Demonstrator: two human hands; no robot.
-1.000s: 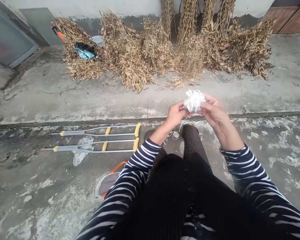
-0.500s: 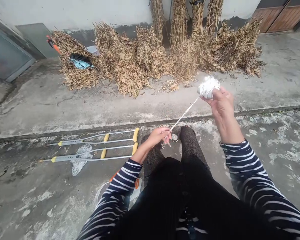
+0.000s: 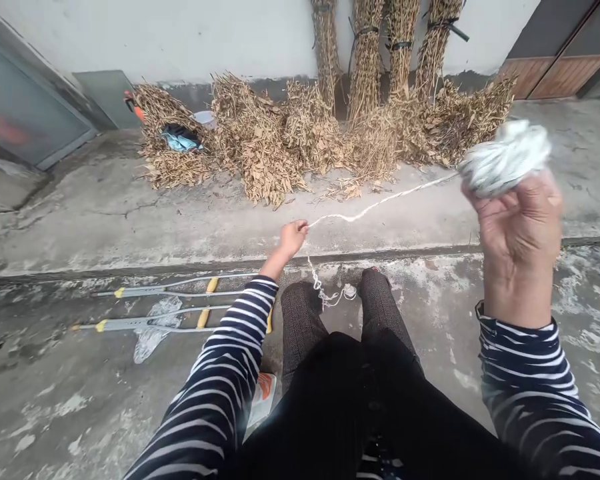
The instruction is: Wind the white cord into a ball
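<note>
My right hand [image 3: 523, 207] is raised at the right, closed around a thick bundle of white cord [image 3: 505, 160] that is slightly blurred. From the bundle a single wavy strand [image 3: 375, 207] runs leftward to my left hand [image 3: 293, 238], whose fingers pinch it. Below the left hand the cord hangs down, knotted or tangled, toward my knee. A small white coil [image 3: 349, 291] shows between my legs, joined to the loose cord.
Two pairs of crutch frames with yellow grips [image 3: 203, 318] lie on the concrete at left, near a crumpled clear plastic bag [image 3: 155, 327]. Dried plant stalks [image 3: 265, 147] are heaped along the wall, with tied bundles [image 3: 365, 60] upright behind. A low step edge [image 3: 380, 255] crosses ahead.
My right hand has moved right and closer with the bundle; my left hand has moved left and forward. The strand between them is longer and now slack and wavy. The view has tilted up.
</note>
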